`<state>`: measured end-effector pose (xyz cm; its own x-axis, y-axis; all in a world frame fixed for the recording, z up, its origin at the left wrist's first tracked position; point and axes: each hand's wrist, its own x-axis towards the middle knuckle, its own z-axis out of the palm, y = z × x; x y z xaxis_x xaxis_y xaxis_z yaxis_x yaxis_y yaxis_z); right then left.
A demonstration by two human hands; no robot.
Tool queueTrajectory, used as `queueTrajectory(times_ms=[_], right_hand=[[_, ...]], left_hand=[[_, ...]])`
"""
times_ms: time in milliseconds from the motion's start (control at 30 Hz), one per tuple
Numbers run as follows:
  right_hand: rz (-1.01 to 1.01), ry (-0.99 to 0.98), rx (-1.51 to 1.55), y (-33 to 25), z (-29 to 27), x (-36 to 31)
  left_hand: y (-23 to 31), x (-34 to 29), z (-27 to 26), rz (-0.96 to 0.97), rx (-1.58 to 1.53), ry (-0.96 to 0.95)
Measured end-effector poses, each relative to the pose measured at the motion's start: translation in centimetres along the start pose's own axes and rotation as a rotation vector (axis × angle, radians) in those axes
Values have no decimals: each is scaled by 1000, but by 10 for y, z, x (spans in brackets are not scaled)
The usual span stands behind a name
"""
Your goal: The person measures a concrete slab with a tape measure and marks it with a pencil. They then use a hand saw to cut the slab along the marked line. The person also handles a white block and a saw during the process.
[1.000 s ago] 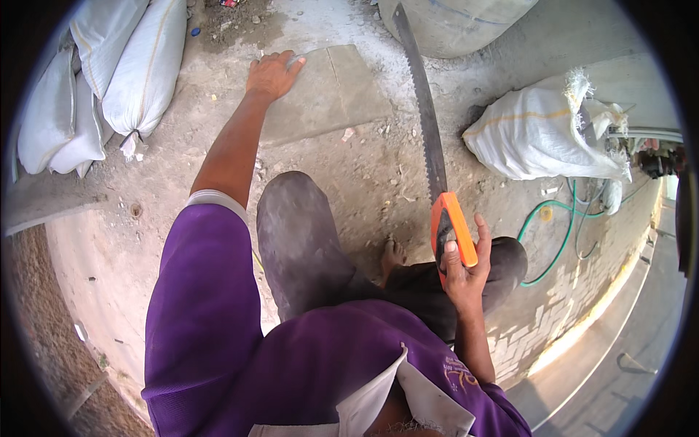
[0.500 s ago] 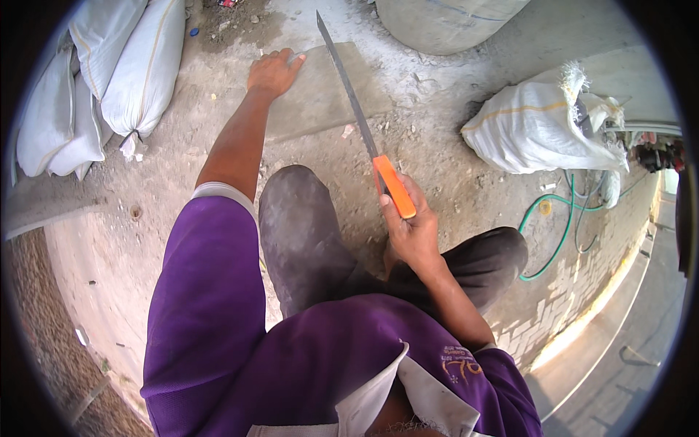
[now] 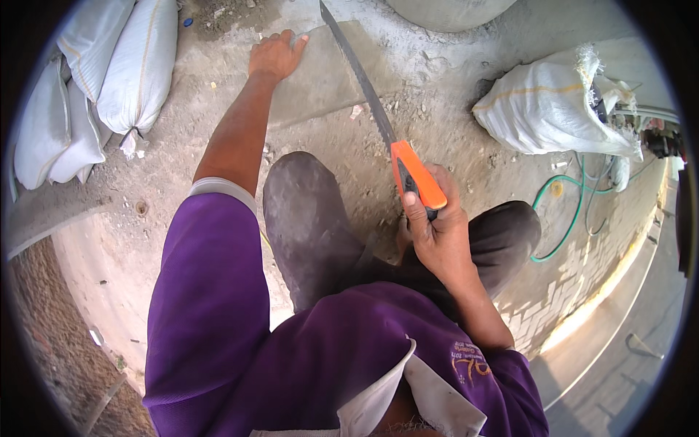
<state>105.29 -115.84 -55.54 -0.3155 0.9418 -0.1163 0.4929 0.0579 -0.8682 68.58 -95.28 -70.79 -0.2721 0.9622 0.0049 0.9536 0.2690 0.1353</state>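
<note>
My right hand [image 3: 450, 237] is wrapped round the orange and black handle of a handsaw [image 3: 416, 175], the thumb lying along its side. From the handle the long, thin toothed blade slants away to the upper left, over a flat grey sheet [image 3: 328, 76] on the ground. My left hand [image 3: 275, 55] rests on the left part of that sheet, fingers stretched forward and thumb out to the right. Whether the blade touches the sheet I cannot tell.
White woven sacks [image 3: 138, 73] stand at the left. Another white sack [image 3: 535, 105], its mouth gaping, lies at the right beside a green hose [image 3: 542, 211]. A large rounded grey container [image 3: 448, 9] is at the far edge. Rubble and dust cover the ground.
My right hand has drawn the saw back toward me and to the right. The left hand stays on the sheet. The whole view has shifted slightly.
</note>
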Motion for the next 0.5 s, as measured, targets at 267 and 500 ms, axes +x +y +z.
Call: queueTrajectory(times_ms=[267, 500], right_hand=[[0, 19, -55, -7, 37, 70], [-99, 66, 47, -7, 2, -18]], left_hand=[[-5, -2, 3, -18, -16, -30], [1, -1, -1, -32, -16, -65]])
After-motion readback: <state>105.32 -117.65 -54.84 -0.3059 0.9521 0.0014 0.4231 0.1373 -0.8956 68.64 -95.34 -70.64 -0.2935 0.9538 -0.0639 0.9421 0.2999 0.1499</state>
